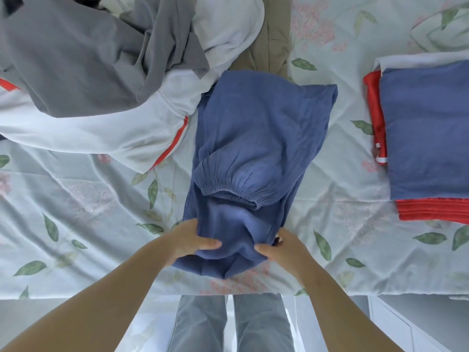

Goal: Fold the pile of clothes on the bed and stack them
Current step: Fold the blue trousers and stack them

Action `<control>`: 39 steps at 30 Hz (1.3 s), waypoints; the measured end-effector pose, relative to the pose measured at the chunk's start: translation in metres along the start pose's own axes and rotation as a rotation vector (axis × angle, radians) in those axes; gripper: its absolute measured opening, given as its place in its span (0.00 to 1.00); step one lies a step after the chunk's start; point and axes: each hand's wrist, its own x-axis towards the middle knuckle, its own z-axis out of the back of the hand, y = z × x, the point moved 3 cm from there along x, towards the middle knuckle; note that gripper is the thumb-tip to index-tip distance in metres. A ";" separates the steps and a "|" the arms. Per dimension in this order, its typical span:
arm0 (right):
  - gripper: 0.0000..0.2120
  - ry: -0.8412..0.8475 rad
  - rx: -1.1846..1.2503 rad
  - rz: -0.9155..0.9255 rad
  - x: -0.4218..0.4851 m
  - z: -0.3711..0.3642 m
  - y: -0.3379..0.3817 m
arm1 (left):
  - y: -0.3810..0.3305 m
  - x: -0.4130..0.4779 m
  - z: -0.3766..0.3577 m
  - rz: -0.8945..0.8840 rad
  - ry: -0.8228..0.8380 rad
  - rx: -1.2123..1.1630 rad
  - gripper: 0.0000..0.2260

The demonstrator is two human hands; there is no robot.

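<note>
Head view: blue trousers (256, 158) lie mid-bed, part-folded, elastic waistband uppermost. Left hand (193, 241) and right hand (281, 246) each pinch the near fabric end. Advised: lift both corners evenly, lay edge-to-edge, smooth flat. Folded stack (426, 133) sits right; unfolded pile (101, 72) far left, cropped. Fingers beneath cloth hidden.

The floral-sheeted bed (88, 199) carries a loose clothes pile (88, 72), blue trousers (253, 135) and a folded stack (426, 135).
</note>
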 end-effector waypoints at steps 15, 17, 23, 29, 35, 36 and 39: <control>0.03 0.013 0.069 -0.397 -0.026 -0.027 -0.037 | 0.041 -0.005 0.012 0.071 -0.161 0.199 0.11; 0.10 -0.107 0.183 -0.275 -0.021 -0.026 -0.032 | 0.049 -0.005 0.011 0.084 -0.170 0.135 0.10; 0.11 -0.215 0.007 -0.276 -0.012 -0.033 -0.032 | 0.052 -0.006 0.026 0.049 -0.299 0.538 0.07; 0.12 -0.526 0.345 -0.062 -0.001 -0.008 0.009 | 0.006 0.013 0.037 -0.132 -0.735 0.146 0.29; 0.30 -0.596 0.361 -0.278 0.011 -0.016 0.018 | -0.023 0.035 0.026 -0.127 -0.535 -0.103 0.26; 0.31 -0.585 0.359 -0.297 0.005 -0.022 0.010 | -0.019 0.034 0.024 -0.123 -0.504 -0.051 0.23; 0.18 -0.441 0.409 -0.258 -0.005 -0.034 -0.011 | 0.002 0.028 0.021 -0.070 -0.378 -0.028 0.12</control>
